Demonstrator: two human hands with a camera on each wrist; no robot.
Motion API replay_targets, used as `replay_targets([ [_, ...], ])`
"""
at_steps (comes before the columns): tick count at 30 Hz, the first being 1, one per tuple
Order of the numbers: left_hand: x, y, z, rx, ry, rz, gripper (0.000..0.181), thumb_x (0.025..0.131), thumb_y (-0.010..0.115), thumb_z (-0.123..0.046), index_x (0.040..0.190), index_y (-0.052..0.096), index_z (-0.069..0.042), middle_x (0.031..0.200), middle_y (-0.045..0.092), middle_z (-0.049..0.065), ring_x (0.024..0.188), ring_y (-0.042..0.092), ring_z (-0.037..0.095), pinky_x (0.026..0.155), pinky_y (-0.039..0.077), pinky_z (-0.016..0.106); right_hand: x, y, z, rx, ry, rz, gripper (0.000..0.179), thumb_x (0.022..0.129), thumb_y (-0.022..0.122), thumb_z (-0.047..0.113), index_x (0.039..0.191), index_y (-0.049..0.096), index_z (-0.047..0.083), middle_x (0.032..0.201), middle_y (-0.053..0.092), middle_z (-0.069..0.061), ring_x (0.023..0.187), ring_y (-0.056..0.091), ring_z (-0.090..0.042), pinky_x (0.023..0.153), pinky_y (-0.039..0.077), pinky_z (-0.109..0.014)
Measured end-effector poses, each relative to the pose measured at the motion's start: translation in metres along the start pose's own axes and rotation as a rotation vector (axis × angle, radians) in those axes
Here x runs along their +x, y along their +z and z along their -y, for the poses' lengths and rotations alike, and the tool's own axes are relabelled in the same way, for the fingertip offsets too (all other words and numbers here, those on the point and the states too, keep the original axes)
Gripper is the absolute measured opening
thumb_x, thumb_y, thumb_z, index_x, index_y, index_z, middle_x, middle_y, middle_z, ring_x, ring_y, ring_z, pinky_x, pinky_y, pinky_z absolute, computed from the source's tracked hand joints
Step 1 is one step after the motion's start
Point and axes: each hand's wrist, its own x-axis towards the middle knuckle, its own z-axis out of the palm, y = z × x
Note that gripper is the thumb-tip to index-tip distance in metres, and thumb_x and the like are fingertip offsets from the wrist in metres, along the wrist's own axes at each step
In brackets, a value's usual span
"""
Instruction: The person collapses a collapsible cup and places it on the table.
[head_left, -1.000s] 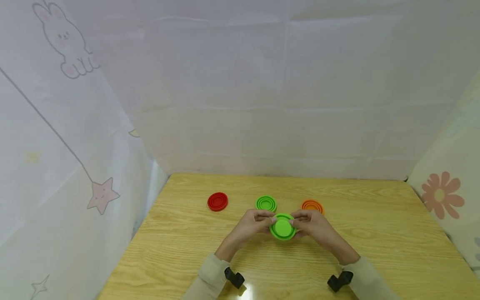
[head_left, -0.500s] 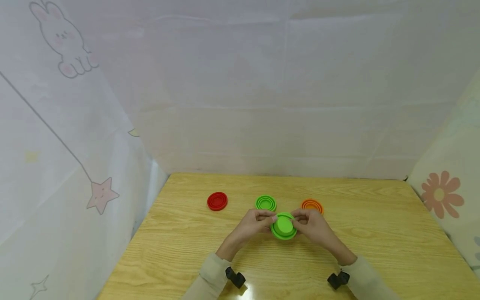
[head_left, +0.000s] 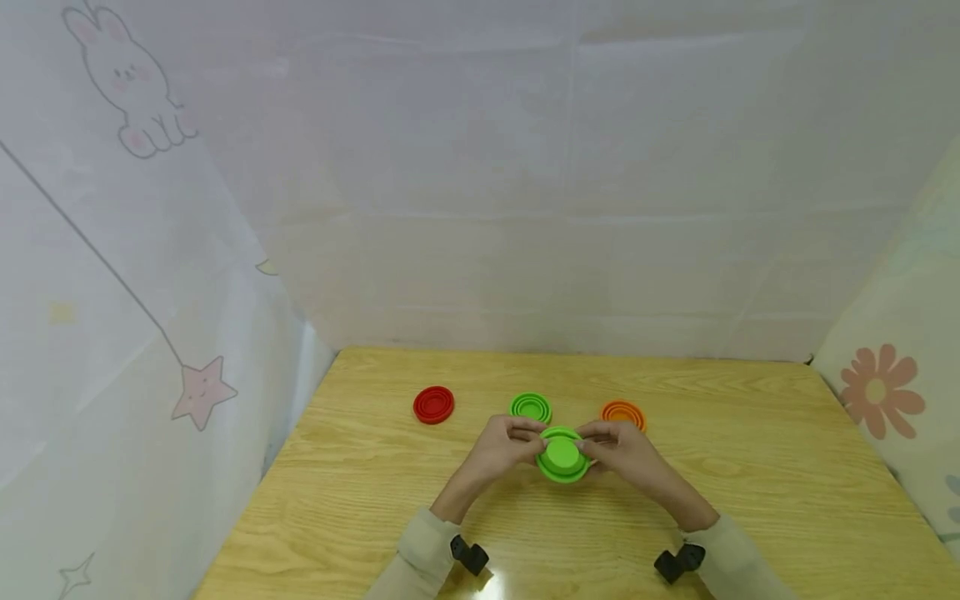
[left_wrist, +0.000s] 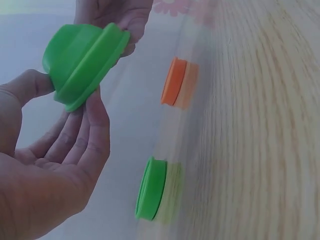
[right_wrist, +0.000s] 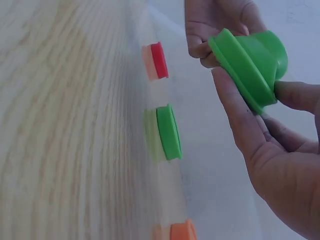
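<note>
Both hands hold a green collapsible cup (head_left: 562,456) above the table, its round base turned toward me. Its rim is a wide ring, and the base stands out from it in a stepped, partly expanded shape, as both wrist views show. My left hand (head_left: 501,450) pinches its left side, thumb (left_wrist: 31,86) on the wall and fingers behind the rim. On the opposite side my right hand (head_left: 630,457) grips it the same way, thumb (right_wrist: 300,95) against the stepped wall. The cup's inside is hidden in the head view.
Farther back on the wooden table (head_left: 360,500) lie three flat collapsed cups in a row: a red cup (head_left: 433,405) at left, a second green cup (head_left: 531,407) in the middle, an orange cup (head_left: 624,412) at right, partly behind my right hand. A pale printed cloth (head_left: 480,208) rises behind the table.
The cup's base now stands out from the rim more than a second ago, and the cup has tilted a little. Both hands stay in nearly the same place.
</note>
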Motion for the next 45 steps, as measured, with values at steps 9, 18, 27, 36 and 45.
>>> replay_targets([
  [9,0.0,0.0,0.001,0.087,0.036,-0.081,0.03,0.102,0.066,-0.013,0.128,0.072,0.001,0.114,0.078,0.019,0.094,0.075,0.012,0.086,0.067,0.041,0.003,0.003,-0.003,0.118,0.014,0.045,0.051,0.105,0.066,0.015,0.146,0.051,-0.01,0.125,0.069,-0.015,0.104,0.077,-0.019,0.096,0.062,-0.054],
  [18,-0.004,-0.001,0.004,-0.003,0.002,0.021,0.038,0.106,0.062,-0.016,0.141,0.063,0.0,0.128,0.072,0.021,0.105,0.074,0.015,0.101,0.062,0.05,0.0,0.006,0.003,0.073,0.057,-0.052,0.052,0.102,0.07,0.016,0.143,0.052,-0.012,0.127,0.064,-0.03,0.1,0.076,-0.015,0.092,0.065,-0.052],
  [27,-0.003,0.004,0.004,0.048,0.009,0.013,0.039,0.102,0.064,-0.007,0.139,0.062,0.005,0.117,0.072,0.02,0.094,0.072,0.011,0.094,0.065,0.05,0.001,0.009,0.004,0.039,0.073,-0.121,0.051,0.1,0.07,0.012,0.142,0.052,-0.011,0.119,0.068,-0.025,0.096,0.076,-0.015,0.088,0.066,-0.051],
  [36,-0.003,-0.001,0.004,0.006,-0.006,0.027,0.04,0.108,0.06,-0.018,0.142,0.061,0.003,0.133,0.07,0.023,0.109,0.074,0.023,0.103,0.061,0.054,0.002,0.006,0.004,0.055,0.086,-0.163,0.047,0.1,0.072,0.015,0.14,0.058,-0.006,0.129,0.066,-0.027,0.098,0.077,-0.015,0.091,0.066,-0.051],
  [45,0.003,-0.003,-0.001,0.133,-0.008,0.057,0.032,0.101,0.072,-0.028,0.123,0.076,-0.004,0.116,0.078,0.013,0.098,0.074,0.013,0.095,0.064,0.051,0.0,0.001,0.004,0.016,0.034,-0.043,0.041,0.103,0.069,0.015,0.139,0.061,-0.003,0.135,0.064,-0.028,0.099,0.078,-0.015,0.089,0.065,-0.055],
])
